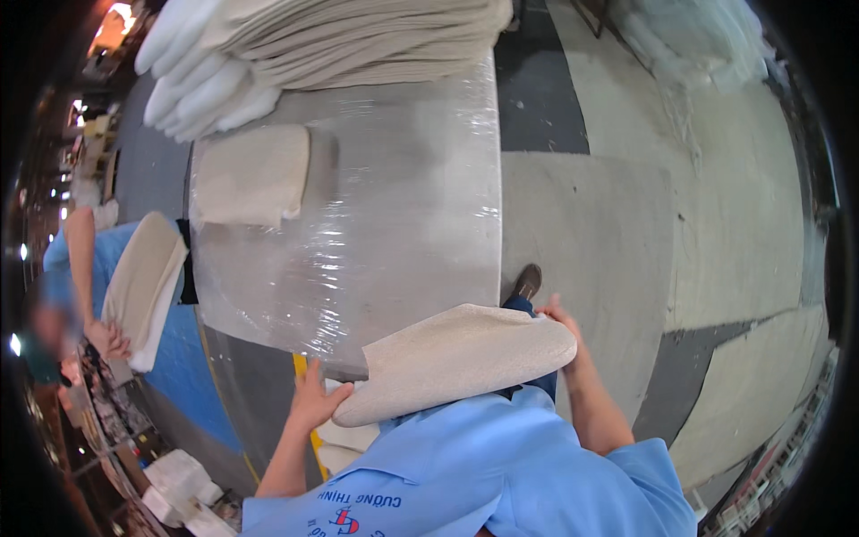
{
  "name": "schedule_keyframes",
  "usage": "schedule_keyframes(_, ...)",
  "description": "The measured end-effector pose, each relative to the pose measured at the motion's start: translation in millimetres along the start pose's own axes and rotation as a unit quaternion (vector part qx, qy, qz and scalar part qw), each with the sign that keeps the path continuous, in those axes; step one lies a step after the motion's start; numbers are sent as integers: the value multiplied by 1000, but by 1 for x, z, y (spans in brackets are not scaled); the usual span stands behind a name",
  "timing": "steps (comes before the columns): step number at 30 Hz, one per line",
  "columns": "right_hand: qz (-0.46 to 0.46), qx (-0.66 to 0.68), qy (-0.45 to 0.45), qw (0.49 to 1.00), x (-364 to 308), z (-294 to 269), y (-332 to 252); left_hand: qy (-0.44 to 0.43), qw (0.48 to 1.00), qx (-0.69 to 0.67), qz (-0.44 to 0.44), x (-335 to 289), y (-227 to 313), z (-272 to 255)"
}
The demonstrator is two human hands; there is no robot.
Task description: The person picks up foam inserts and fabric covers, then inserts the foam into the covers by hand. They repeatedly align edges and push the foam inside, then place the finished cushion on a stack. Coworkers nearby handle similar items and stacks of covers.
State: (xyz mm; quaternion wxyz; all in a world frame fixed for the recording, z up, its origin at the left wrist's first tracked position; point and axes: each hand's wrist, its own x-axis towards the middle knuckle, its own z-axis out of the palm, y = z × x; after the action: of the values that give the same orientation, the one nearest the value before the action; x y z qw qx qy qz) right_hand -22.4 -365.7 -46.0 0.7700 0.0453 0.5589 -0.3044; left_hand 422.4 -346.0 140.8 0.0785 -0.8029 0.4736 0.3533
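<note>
A beige fabric-covered cushion (pixel 456 362) is held up in front of my body, its long side running left to right. My left hand (pixel 315 400) grips its left end, thumb against the near corner and fingers reaching past the edge. At the other end, my right hand (pixel 565 327) supports the rounded right edge, fingers partly hidden behind it. Another beige cushion (pixel 252 174) lies flat on the plastic-wrapped table (pixel 403 197), towards its left edge. The held cushion overlaps the table's near edge in view.
A tall pile of beige cushions with white undersides (pixel 358 45) fills the table's far end. To the left, a co-worker (pixel 98 259) in blue handles a similar cushion (pixel 143 277). Grey and pale floor sheets (pixel 591 233) lie to the right, with a plastic-wrapped bundle (pixel 698 40) beyond.
</note>
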Motion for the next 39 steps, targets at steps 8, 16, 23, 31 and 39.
schedule_keyframes(8,22,-253,-210,944,-47,17,-63,-74,605,-767,-199,6,-45,30)
schedule_keyframes(16,-258,-132,-180,940,-55,96,5,-10,712,-673,200,39,166,-47)
schedule_keyframes(23,-312,-249,-123,909,-71,68,67,-20,898,31,438,-37,212,-94)
schedule_keyframes(31,-294,203,35,933,-84,27,104,-190,770,313,522,-43,139,17)
schedule_keyframes(39,-230,7,68,971,-79,-7,75,-548,754,216,289,51,205,25)
